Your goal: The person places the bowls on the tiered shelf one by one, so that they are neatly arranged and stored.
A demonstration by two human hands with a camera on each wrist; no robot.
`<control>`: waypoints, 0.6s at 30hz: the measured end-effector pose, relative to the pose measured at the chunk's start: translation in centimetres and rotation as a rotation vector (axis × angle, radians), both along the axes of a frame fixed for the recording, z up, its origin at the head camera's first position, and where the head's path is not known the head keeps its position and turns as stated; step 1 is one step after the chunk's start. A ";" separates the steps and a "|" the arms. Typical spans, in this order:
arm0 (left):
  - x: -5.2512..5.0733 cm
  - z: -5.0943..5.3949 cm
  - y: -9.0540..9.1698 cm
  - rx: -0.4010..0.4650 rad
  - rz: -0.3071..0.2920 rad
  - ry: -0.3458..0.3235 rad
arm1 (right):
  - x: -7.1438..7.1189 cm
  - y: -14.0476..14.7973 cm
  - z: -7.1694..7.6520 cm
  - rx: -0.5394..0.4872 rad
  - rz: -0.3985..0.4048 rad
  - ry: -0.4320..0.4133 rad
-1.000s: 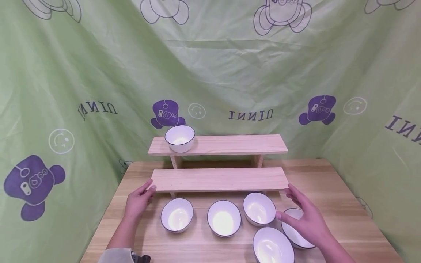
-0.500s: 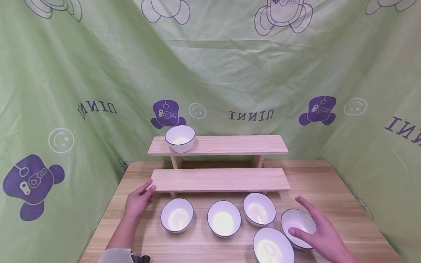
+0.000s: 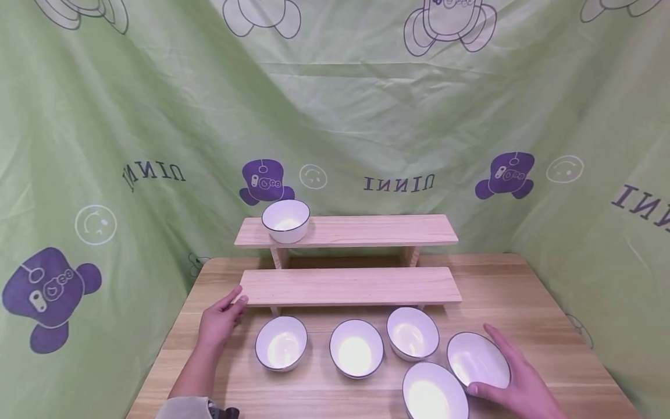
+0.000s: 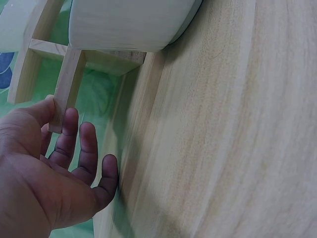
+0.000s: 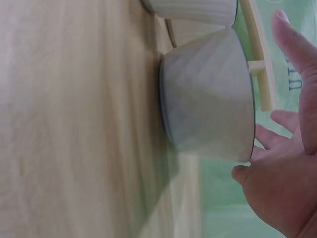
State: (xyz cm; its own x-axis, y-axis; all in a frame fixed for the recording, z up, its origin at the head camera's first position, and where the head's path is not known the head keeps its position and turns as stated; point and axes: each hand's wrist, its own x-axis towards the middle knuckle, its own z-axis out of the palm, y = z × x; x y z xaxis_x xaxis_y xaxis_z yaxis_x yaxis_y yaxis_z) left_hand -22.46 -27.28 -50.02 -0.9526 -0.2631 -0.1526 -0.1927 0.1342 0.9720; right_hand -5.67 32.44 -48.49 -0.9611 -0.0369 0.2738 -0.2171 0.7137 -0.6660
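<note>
At the left end of the two-tier wooden shelf (image 3: 350,286), my left hand (image 3: 217,323) pinches the lower board. In the left wrist view, the thumb lies on one side of the board (image 4: 68,84) and fingers on the other. My right hand (image 3: 523,384) is spread around the right side of the rightmost white bowl (image 3: 477,359), thumb near its front rim. The right wrist view shows this dark-rimmed bowl (image 5: 208,96) upright on the table, with the thumb apart from it and fingertips close to the rim.
Several similar bowls stand before the shelf, including a left bowl (image 3: 281,343), a middle bowl (image 3: 356,348) and a front bowl (image 3: 435,393). Another bowl (image 3: 286,221) sits on the upper board's left. A green printed cloth (image 3: 335,116) hangs around the wooden table (image 3: 544,314).
My right hand has moved from the lower board's right end, rightward and toward me, to the rightmost bowl. The left hand has stayed at the shelf.
</note>
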 end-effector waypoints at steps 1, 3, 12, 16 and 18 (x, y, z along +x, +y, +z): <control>0.0 0.0 0.0 0.002 0.000 -0.001 | 0.0 0.1 -0.2 -0.001 0.010 0.009; 0.0 0.0 0.0 0.000 -0.002 -0.005 | 0.0 0.4 -0.6 -0.006 0.034 0.027; -0.1 -0.1 -0.2 -0.004 -0.004 -0.019 | -0.4 1.3 -1.7 0.002 0.128 0.018; -0.1 -0.1 -0.1 0.000 -0.001 -0.012 | -0.5 1.6 -2.1 0.000 0.137 -0.002; -0.1 -0.2 -0.1 -0.003 0.000 -0.013 | -0.6 1.7 -2.2 -0.005 0.136 -0.005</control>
State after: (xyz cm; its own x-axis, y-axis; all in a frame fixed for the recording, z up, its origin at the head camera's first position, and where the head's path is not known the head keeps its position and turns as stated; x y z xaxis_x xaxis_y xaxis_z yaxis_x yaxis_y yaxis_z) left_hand -22.57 -27.37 -50.17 -0.9504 -0.2641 -0.1641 -0.2055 0.1374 0.9690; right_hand -6.24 34.15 -50.73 -0.9487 -0.1656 0.2694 -0.3083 0.6743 -0.6710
